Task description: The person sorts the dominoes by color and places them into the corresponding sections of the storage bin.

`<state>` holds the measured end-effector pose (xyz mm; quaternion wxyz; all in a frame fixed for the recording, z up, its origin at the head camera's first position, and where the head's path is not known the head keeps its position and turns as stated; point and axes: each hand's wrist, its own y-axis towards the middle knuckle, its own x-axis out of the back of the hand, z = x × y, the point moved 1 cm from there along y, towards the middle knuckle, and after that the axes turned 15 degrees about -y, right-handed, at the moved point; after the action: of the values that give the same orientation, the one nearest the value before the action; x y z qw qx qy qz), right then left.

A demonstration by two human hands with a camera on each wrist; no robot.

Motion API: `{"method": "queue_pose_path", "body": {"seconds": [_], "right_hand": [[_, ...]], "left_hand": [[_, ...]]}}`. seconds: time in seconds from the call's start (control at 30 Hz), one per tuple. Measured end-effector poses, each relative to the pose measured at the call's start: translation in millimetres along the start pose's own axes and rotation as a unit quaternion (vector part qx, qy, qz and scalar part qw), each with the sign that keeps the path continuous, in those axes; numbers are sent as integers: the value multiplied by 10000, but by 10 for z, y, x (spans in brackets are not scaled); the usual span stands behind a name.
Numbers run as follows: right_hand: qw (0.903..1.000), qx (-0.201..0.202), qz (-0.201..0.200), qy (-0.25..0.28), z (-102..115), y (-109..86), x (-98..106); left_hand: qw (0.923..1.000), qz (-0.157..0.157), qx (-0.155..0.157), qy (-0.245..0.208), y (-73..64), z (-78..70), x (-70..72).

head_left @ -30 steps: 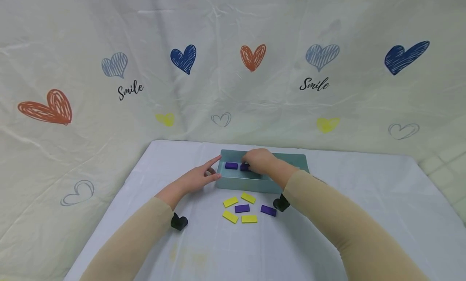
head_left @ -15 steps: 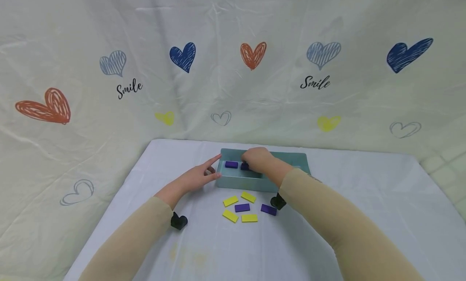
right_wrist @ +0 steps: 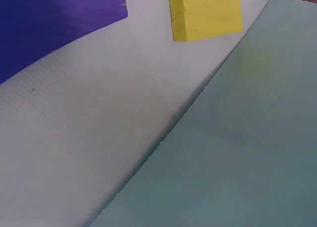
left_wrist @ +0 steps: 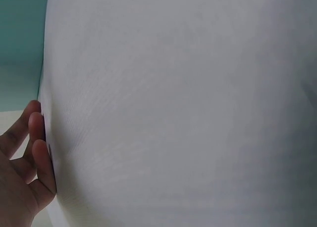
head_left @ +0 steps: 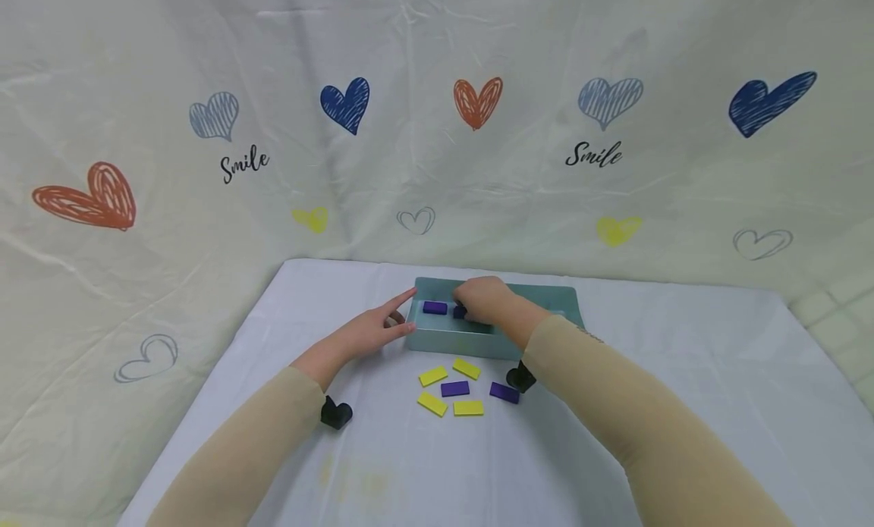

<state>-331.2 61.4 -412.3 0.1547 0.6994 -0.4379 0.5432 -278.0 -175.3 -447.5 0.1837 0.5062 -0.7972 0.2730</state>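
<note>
A pale teal open box (head_left: 464,342) stands near the back of the table. My right hand (head_left: 486,298) reaches down inside it, pinching a dark purple block (head_left: 460,312) whose right part is hidden by the fingers. To the left of that, a second purple block (head_left: 435,308) lies in the box. My left hand (head_left: 369,332) is at the box's left end, index finger and thumb spread with their tips at its edge. Its other fingers are bent, and in the left wrist view those fingers (left_wrist: 42,160) rest low against the white cloth.
In front of the box lie several yellow blocks (head_left: 468,408) and two loose purple blocks, one in the middle (head_left: 455,389) and one further right (head_left: 504,393). A white cloth (head_left: 382,466) covers the table. Behind it hangs a sheet (head_left: 519,208) printed with hearts.
The right forearm has shifted slightly left. Both hands otherwise keep their places, and the blocks on the table have not moved.
</note>
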Motion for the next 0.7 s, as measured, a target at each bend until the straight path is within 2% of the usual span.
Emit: {"method": "queue_pose_path", "body": {"seconds": [0.7], "right_hand": [[9995,-103,-130,270,29,56,9]], "left_hand": [[10000,-24,6,-12,37,28,-7]]}}
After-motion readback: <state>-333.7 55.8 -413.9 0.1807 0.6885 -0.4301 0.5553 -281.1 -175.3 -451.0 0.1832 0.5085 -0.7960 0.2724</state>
